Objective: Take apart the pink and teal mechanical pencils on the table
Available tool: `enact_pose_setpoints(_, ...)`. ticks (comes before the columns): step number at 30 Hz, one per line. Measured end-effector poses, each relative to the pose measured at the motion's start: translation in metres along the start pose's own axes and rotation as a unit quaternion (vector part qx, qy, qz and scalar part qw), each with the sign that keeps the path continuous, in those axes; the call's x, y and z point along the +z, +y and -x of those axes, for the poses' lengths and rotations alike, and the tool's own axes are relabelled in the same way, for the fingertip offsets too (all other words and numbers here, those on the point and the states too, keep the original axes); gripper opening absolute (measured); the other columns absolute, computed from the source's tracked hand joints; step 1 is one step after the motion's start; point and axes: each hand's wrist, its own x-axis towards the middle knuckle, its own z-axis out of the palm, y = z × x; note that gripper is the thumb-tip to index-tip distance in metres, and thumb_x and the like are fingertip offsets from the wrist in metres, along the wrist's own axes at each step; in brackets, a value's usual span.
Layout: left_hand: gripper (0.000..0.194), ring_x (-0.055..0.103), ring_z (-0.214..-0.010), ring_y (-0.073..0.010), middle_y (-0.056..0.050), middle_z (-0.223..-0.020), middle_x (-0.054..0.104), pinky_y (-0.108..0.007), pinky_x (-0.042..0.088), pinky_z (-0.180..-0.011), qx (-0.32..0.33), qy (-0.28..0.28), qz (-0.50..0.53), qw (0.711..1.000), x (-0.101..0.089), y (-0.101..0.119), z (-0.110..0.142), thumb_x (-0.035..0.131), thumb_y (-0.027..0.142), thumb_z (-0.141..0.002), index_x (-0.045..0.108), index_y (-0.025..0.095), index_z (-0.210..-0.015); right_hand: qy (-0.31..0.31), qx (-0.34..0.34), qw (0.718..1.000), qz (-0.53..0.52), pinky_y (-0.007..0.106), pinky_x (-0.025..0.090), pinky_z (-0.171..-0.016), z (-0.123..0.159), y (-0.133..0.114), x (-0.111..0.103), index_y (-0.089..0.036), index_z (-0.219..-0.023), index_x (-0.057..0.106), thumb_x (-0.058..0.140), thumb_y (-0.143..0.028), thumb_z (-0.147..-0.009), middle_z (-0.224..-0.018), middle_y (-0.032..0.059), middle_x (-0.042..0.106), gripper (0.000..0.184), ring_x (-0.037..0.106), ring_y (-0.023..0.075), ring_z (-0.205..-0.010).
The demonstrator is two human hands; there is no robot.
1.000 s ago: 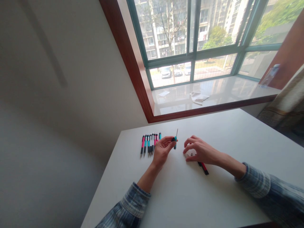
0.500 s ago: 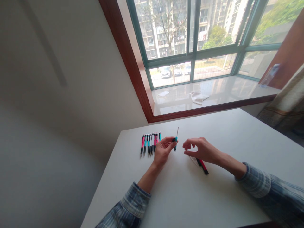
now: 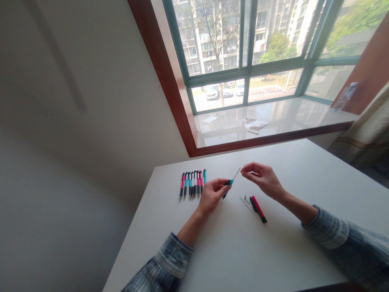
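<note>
Teal-and-black pen (image 3: 227, 187) is resting in the left hand (image 3: 213, 196), whose thumb and fingers are pinching it just above the white surface (image 3: 291, 251), with a thin refill (image 3: 235, 175) tilting out of it toward the upper right. The right hand (image 3: 263, 178) is hovering just beside the refill's tip, its thumb and forefinger curling close together; whether they are touching the tip is too fine to tell. Nearer the person, a red-and-black pen barrel (image 3: 258, 209) is lying on the surface beside a slim pale rod (image 3: 249, 208) and a small metal piece (image 3: 245, 198). Left of the left hand, a row of pens (image 3: 192, 183) with pink, teal and white barrels is lying side by side. Beyond the surface, a cloth (image 3: 254, 125) is lying on a glossy window sill (image 3: 288, 117).
</note>
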Motion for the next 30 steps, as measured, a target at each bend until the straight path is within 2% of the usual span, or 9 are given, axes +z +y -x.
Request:
enact_pose_setpoints(3,0.037,0.064,-0.068,-0.0144,-0.008,-0.083,0.078,-0.025,0.046,-0.062,-0.013,-0.002,-0.006,1.0,-0.0011,-0.0035,0.0008,0.085,0.042,-0.075,0.08,0.014,-0.1,0.055,0.013,0.996,-0.069,0.038,0.058,-0.088,-0.0025,0.0029,-0.0043,-0.023,-0.093,0.073,0.085,-0.04,-0.078,-0.093,0.0053,0.076,0.027,0.071,0.0227,-0.093)
enact_pose_setpoints(5,0.039,0.063,-0.068,-0.0144,-0.008,-0.082,0.078,-0.025,0.046,-0.062,-0.018,-0.005,-0.012,1.0,-0.0015,-0.005,0.0011,0.085,0.042,-0.074,0.08,0.014,-0.1,0.068,0.018,0.992,-0.104,0.038,0.058,-0.089,-0.0032,0.0048,-0.006,-0.024,-0.096,0.072,0.088,-0.038,-0.075,-0.094,0.0047,0.076,0.03,0.071,0.0227,-0.094)
enact_pose_setpoints(11,0.04,0.066,-0.073,-0.017,-0.009,-0.084,0.078,-0.026,0.047,-0.066,-0.02,-0.018,-0.026,0.999,-0.002,-0.0042,0.0016,0.084,0.043,-0.075,0.08,0.013,-0.101,0.063,0.039,0.989,-0.127,0.04,0.058,-0.09,-0.003,0.006,-0.0053,-0.023,-0.098,0.072,0.09,-0.04,-0.071,-0.096,0.0063,0.078,0.036,0.072,0.0241,-0.096)
enact_pose_setpoints(16,0.04,0.063,-0.069,-0.0156,-0.008,-0.081,0.077,-0.025,0.045,-0.062,-0.021,-0.024,-0.028,0.999,-0.0012,-0.0025,0.0025,0.083,0.042,-0.075,0.08,0.013,-0.101,0.059,0.041,0.989,-0.132,0.04,0.057,-0.09,-0.0033,0.0039,-0.0057,-0.023,-0.1,0.071,0.09,-0.039,-0.072,-0.097,0.0065,0.077,0.037,0.072,0.0237,-0.096)
enact_pose_setpoints(23,0.037,0.06,-0.065,-0.0141,-0.006,-0.079,0.075,-0.024,0.042,-0.06,-0.011,-0.032,-0.034,0.999,-0.0008,0.0002,0.0026,0.083,0.042,-0.076,0.08,0.014,-0.101,0.021,0.053,0.994,-0.097,0.042,0.058,-0.088,-0.0001,0.0022,-0.0024,-0.022,-0.099,0.07,0.089,-0.043,-0.072,-0.096,0.0075,0.077,0.039,0.071,0.0244,-0.094)
enact_pose_setpoints(30,0.037,0.062,-0.068,-0.0146,-0.007,-0.082,0.076,-0.024,0.043,-0.061,-0.011,-0.031,-0.026,0.999,-0.0004,-0.0026,0.003,0.083,0.041,-0.076,0.08,0.013,-0.1,0.058,0.043,0.991,-0.116,0.038,0.057,-0.085,-0.0021,-0.0011,-0.0083,-0.023,-0.103,0.069,0.089,-0.042,-0.072,-0.096,0.0067,0.076,0.041,0.07,0.0233,-0.094)
